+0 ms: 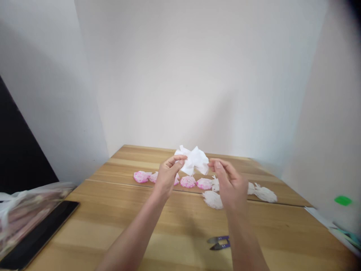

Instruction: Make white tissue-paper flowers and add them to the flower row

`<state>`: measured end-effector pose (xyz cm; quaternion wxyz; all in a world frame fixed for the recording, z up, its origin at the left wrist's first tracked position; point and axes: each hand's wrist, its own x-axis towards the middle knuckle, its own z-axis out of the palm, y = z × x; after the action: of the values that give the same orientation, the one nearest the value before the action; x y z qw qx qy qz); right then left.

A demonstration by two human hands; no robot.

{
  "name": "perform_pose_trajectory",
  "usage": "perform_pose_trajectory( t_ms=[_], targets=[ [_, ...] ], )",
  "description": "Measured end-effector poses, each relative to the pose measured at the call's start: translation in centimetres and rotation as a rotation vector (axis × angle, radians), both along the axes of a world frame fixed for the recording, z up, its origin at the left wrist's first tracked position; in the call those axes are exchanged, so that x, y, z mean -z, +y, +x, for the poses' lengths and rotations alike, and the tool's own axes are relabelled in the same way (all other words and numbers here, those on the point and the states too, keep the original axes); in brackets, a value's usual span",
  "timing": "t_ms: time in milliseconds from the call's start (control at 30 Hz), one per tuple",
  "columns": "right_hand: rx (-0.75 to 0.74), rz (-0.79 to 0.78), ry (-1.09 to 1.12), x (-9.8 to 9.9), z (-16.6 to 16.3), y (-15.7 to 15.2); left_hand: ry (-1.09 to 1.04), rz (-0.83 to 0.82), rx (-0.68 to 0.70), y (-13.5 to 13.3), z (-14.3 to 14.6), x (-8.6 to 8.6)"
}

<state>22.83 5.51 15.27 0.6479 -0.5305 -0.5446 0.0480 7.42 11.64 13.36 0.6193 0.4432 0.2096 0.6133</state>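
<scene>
- Tissue (199, 160), white, thin and flared like a bow, is up in the air between the person's two hands, above the far half of the table (93, 218).
- The left hand (167, 175) has it pinched at the near side, thumb and fingers together on the material.
- The right hand (232, 184) is at the other edge, thumb and forefinger close together; I can't tell whether they clamp the edge or only brush it.
- Behind and below the hands, a row of pink-and-white rosettes (187, 181) runs across the wood, some partly hidden by the left hand.
- White ruffled tufts (213, 199) carry the row on to the right, partly covered by the right hand, with one lying nearer the person.
- Snips (225, 245) with purple handles lie beside the right forearm, blades parted and pointing left.
- Over on the left edge there's a dark flat device (39, 233), next to a clear plastic bag (31, 210) whose contents I can't make out.
- A pale wall (180, 75) rises behind the table, a soft shadow across it.
</scene>
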Motion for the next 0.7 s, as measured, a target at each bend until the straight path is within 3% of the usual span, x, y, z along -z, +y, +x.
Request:
perform_pose_trajectory(
  t_ms=[100, 267, 400, 567, 700],
  targets=[
    [-0.018, 0.032, -0.097, -0.2, -0.2, -0.2, -0.022, -0.008, 0.001, -0.2, 0.0, -0.1],
    [0.039, 0.245, -0.397, -0.7, -0.5, -0.6, 0.062, 0.074, -0.054, -0.3, 0.2, -0.1],
    [0.014, 0.24, -0.594, -0.6, -0.8, -0.3, 0.181, 0.133, -0.111, -0.8, 0.5, -0.3],
    [0.043, 0.223, -0.554, 0.1, -0.8, 0.7, 0.329, 0.253, -0.216, -1.5, 0.5, -0.4],
    [0.01, 0.194, -0.453, 0.1, -0.4, 0.7, 0.265, 0.198, -0.209, -1.2, 0.2, -0.4]
  ],
)
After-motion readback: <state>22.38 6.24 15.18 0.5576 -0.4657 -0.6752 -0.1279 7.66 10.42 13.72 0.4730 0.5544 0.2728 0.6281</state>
